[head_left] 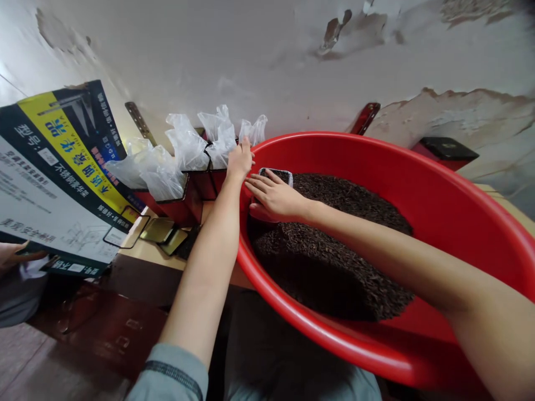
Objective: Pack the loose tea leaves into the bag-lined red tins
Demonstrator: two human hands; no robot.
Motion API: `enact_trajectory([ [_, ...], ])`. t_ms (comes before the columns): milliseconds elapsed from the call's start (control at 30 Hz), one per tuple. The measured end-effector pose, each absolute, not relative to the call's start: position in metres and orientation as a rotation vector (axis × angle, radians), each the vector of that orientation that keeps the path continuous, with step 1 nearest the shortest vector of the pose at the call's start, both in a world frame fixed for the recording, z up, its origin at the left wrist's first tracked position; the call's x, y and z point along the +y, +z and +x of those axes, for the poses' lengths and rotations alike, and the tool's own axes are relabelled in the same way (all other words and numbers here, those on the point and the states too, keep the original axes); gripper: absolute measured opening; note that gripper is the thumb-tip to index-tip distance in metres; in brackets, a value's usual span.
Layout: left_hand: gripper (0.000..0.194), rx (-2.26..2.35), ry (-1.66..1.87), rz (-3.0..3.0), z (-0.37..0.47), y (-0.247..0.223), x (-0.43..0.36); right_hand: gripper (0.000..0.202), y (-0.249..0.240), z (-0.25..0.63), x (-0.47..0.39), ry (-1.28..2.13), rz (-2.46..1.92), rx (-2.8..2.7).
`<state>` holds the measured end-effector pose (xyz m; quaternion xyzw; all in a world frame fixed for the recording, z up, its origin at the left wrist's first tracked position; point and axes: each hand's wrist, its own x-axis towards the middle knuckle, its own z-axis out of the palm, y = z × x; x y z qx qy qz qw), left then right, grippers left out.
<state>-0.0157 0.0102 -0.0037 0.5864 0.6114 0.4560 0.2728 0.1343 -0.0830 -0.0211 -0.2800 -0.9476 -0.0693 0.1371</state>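
My left hand [240,160] reaches to the tub's left rim, beside clear plastic bags [221,142] that stick up out of dark red tins. Its fingers look curled together; what they hold, if anything, is hidden. Inside the large red tub [418,167], my right hand [278,196] lies with fingers stretched across a small red tin [263,213]. A clear liner [288,176] shows at the tin's mouth, with dark dried leaves in it. The tin rests among a heap of dark, twisted dried leaves [343,250], which look like tea.
More bag-lined tins [173,206] stand left of the tub against a peeling wall. Gold-coloured lids [161,231] and a wire frame lie near them. A large printed carton [62,178] leans at the left, with another person's hand [16,253] below it. A black-topped tin [447,149] stands behind the tub.
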Motion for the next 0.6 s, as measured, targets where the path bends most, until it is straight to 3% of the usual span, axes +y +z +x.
enact_trajectory([
  [367,0.079,1.626,1.194,1.620,-0.015,-0.003,0.007,0.103,-0.015,0.120,-0.086,0.056,-1.095,-2.789],
  [533,0.072,1.642,1.157,1.644,-0.014,0.000,0.004,0.075,0.007,0.142,-0.070,0.533,-1.071,-2.625],
  [600,0.066,1.674,1.130,1.704,-0.009,0.003,0.002,0.066,0.019,0.169,-0.070,0.562,-1.128,-2.446],
])
